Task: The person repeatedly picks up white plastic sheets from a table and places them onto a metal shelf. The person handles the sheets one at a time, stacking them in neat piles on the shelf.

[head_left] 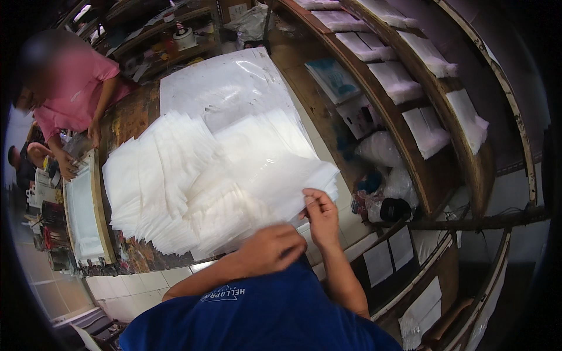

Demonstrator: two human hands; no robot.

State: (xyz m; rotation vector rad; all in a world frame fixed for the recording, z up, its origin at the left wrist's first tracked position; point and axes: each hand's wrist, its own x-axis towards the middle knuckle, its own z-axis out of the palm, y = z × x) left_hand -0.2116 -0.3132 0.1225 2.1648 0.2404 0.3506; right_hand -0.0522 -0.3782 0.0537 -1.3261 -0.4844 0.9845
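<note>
A wide pile of thin white sheets point(170, 169) lies on the brown, stained wooden table point(130, 120). At the table's near edge, the left hand point(274, 248) curls, blurry, fingers bent; the right hand point(322, 216) points up, fingertips close together. I can't tell if either pinches a sheet.

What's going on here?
A person is handling white sheets that lie fanned in overlapping piles on a table. The right hand has its fingertips at the sheets' near right edge; the left hand, blurred, is beside it at the near side. Whether either grips a sheet is unclear. A co-worker in pink leans over by a frame at left.
</note>
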